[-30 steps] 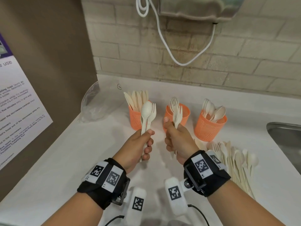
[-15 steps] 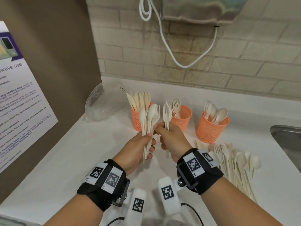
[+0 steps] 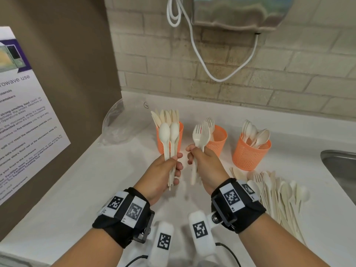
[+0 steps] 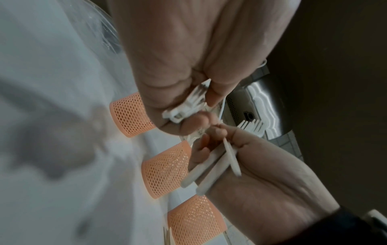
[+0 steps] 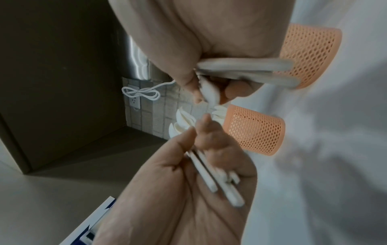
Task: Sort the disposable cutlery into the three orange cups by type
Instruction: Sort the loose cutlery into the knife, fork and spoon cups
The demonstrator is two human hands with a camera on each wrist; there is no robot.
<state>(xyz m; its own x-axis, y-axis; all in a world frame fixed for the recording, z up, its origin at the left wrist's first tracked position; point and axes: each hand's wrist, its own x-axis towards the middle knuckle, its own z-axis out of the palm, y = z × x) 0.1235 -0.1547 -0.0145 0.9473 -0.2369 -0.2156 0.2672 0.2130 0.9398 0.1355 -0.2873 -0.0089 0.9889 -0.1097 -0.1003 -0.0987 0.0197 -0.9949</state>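
Note:
My left hand [image 3: 169, 167] grips a bundle of white spoons [image 3: 169, 132] upright by the handles, in front of the left orange cup [image 3: 180, 132], which holds knives. To its right, my right hand [image 3: 201, 160] grips a few white forks [image 3: 201, 133], tines up, just in front of the middle orange cup [image 3: 218, 140] of forks. The right orange cup [image 3: 250, 156] holds spoons. In the left wrist view the spoon handle ends [image 4: 184, 107] stick out of my fist. The right wrist view shows the fork handles [image 5: 245, 69] under my curled fingers.
Loose mixed cutlery [image 3: 279, 193] lies in a pile on the white counter [image 3: 77, 189], right of my right wrist. A steel sink [image 3: 341, 166] is at the far right, a clear plastic bag [image 3: 121, 128] at the back left, and a brown panel with a poster [image 3: 28, 122] on the left.
Half a second ago the hands met and the left bundle still held a fork. The right hand has pulled that fork away; the hands have moved apart, leaving only spoons in the left.

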